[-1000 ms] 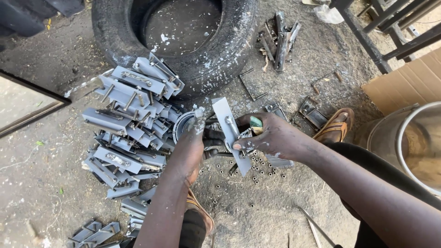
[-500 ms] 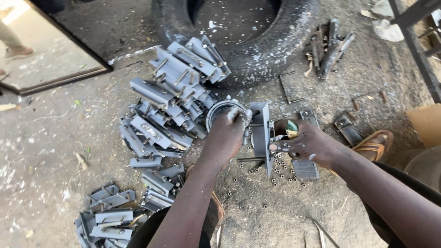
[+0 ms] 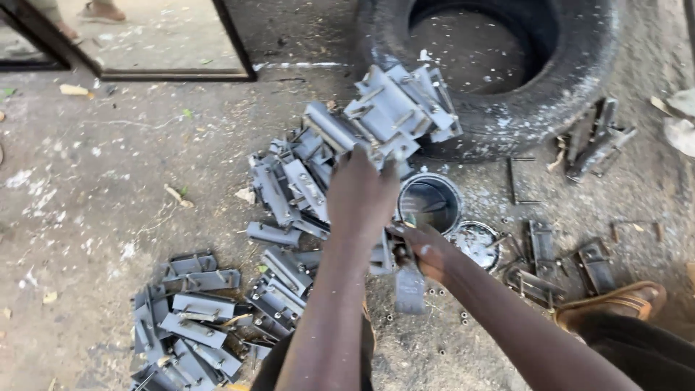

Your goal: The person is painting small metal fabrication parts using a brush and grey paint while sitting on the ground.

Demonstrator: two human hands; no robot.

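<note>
Left hand (image 3: 362, 199) closed on a grey bracket (image 3: 391, 119), over the bracket pile (image 3: 289, 188). Right hand (image 3: 427, 253) fingers probably clamp another bracket part (image 3: 410, 288); loose nuts (image 3: 434, 293) remain on floor.

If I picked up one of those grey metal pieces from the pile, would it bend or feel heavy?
Probably stiff: the grey metal pieces look like folded, bolted plate with sharp, straight edges. Likely heavy for their size, being solid-looking metal. They should not roll, since they lie flat and boxy on the ground, though corners may scratch.
</note>
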